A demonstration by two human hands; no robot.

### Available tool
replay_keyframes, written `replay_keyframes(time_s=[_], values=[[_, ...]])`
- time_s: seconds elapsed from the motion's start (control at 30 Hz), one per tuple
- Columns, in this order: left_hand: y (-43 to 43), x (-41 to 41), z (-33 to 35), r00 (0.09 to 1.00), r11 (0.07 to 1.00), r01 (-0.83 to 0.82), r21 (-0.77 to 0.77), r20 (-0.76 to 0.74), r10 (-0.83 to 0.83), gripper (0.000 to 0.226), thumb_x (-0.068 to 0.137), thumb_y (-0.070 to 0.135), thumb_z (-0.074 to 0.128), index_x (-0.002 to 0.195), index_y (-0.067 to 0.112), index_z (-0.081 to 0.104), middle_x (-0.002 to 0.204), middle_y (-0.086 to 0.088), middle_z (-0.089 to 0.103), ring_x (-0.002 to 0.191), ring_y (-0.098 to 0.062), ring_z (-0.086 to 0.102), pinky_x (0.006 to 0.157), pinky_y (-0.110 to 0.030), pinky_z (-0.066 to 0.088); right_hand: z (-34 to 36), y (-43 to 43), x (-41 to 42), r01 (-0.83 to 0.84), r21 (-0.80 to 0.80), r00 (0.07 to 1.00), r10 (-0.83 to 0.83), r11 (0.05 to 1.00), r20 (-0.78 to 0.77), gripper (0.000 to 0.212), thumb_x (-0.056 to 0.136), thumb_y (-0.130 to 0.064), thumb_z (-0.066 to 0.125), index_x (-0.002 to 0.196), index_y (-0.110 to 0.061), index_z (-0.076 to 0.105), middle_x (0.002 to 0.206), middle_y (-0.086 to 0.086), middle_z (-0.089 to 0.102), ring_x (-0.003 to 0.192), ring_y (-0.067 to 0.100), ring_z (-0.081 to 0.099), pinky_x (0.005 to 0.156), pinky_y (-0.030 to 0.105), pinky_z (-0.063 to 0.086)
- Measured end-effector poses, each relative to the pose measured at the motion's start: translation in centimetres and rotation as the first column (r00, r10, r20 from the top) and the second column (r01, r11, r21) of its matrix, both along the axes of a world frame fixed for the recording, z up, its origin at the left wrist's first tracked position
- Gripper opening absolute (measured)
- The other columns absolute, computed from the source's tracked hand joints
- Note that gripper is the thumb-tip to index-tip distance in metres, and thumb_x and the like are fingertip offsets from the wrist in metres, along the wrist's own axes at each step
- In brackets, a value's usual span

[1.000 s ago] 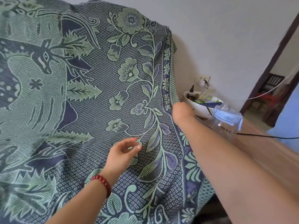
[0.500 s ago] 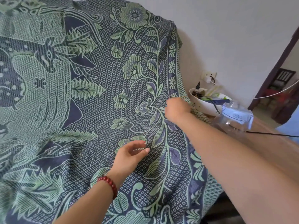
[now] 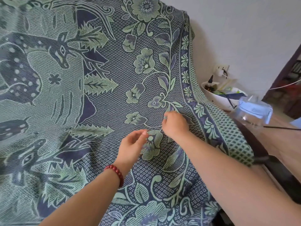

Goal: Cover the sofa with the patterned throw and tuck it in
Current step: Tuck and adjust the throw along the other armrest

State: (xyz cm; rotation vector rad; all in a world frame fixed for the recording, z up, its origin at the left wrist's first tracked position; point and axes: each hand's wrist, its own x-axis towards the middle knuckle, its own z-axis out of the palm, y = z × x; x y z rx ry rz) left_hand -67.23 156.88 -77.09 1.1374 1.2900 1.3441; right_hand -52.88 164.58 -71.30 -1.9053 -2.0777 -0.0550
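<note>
Near its border, the right hand (image 3: 175, 126) pinches the green-and-navy woven throw (image 3: 114, 98); the left hand (image 3: 132, 147) hovers, grip empty. A hard tug could skew it.

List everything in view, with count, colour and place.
throw: one, green and dark blue, draped across most of the view
bowl: one, white, on the table right of the throw, holding odds and ends
jar: one, clear with a pale blue label, in front of the bowl
cable: one, black, beside the jar
socket: one, white, on the wall above the bowl
table: one, brown wood, at the right
bracelet: one, red beads, left wrist
left hand: over the throw, loosely curled, holding nothing
right hand: fingers curled, apparently pinching the throw
</note>
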Motion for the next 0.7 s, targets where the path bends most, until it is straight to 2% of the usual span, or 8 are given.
replay_keyframes(time_s=[0.13, 0.27, 0.4, 0.57, 0.63, 0.7], values=[[1.2, 0.2, 0.6, 0.998, 1.0, -0.013, -0.028, 0.068, 0.015, 0.018, 0.092, 0.038, 0.057, 0.098, 0.026, 0.069, 0.096, 0.007, 0.073, 0.097, -0.015, 0.066, 0.091, -0.035, 0.047, -0.1, -0.1, 1.2, 0.155, 0.065, 0.988, -0.156, 0.986, 0.01, 0.032, 0.092, -0.03, 0.05, 0.117, -0.011, 0.057, 0.117, 0.006, 0.059, 0.11, 0.026, 0.056, 0.101, 0.044, 0.039], [2.8, 2.1, 1.5, 0.998, 1.0, -0.013, -0.026, 0.058, 0.014, 0.017, 0.092, 0.034, 0.057, 0.103, 0.026, 0.068, 0.099, 0.007, 0.073, 0.098, -0.017, 0.065, 0.088, -0.034, 0.048, -0.8, 0.4, 2.4, 0.29, 0.075, 0.955, -0.283, 0.954, -0.09, 0.044, 0.088, -0.032, 0.054, 0.122, -0.004, 0.052, 0.127, 0.012, 0.05, 0.118, 0.029, 0.047, 0.102, 0.043, 0.04], [4.5, 4.5, 2.4, 0.998, 0.998, -0.04, -0.04, 0.047, 0.042, 0.02, 0.092, 0.034, 0.057, 0.106, 0.025, 0.067, 0.101, 0.006, 0.072, 0.101, -0.014, 0.064, 0.087, -0.033, 0.049, -1.2, 1.7, 2.4, 0.326, -0.027, 0.909, -0.321, 0.945, -0.264, 0.054, 0.086, -0.031, 0.057, 0.128, 0.0, 0.045, 0.132, 0.016, 0.046, 0.12, 0.031, 0.047, 0.1, 0.044, 0.042], [6.4, 6.5, 2.9, 0.996, 0.997, -0.057, -0.061, 0.061, 0.06, 0.017, 0.095, 0.029, 0.053, 0.105, 0.026, 0.066, 0.105, 0.004, 0.071, 0.102, -0.016, 0.062, 0.087, -0.033, 0.047, -2.1, 3.0, 2.3, 0.335, -0.191, 0.826, -0.385, 0.923, -0.412, 0.046, 0.084, -0.027, 0.059, 0.119, 0.0, 0.051, 0.12, 0.016, 0.056, 0.109, 0.033, 0.057, 0.086, 0.039, 0.049], [7.0, 6.6, 2.4, 0.998, 0.997, -0.038, -0.06, 0.047, 0.041, 0.017, 0.094, 0.029, 0.054, 0.105, 0.026, 0.067, 0.104, 0.004, 0.071, 0.103, -0.016, 0.062, 0.085, -0.031, 0.046, -2.5, 3.8, 2.5, 0.333, -0.286, 0.744, -0.437, 0.899, -0.506, 0.046, 0.081, -0.027, 0.064, 0.116, 0.0, 0.054, 0.118, 0.017, 0.061, 0.106, 0.034, 0.061, 0.082, 0.039, 0.051], [7.6, 6.2, 1.7, 0.999, 0.998, -0.034, -0.061, 0.036, 0.036, 0.017, 0.093, 0.03, 0.055, 0.104, 0.027, 0.068, 0.102, 0.006, 0.072, 0.102, -0.016, 0.063, 0.089, -0.034, 0.047, -3.0, 4.4, 2.4, 0.3, -0.335, 0.653, -0.448, 0.893, -0.61, 0.051, 0.081, -0.024, 0.066, 0.124, 0.001, 0.052, 0.125, 0.019, 0.058, 0.114, 0.034, 0.057, 0.091, 0.036, 0.046]])
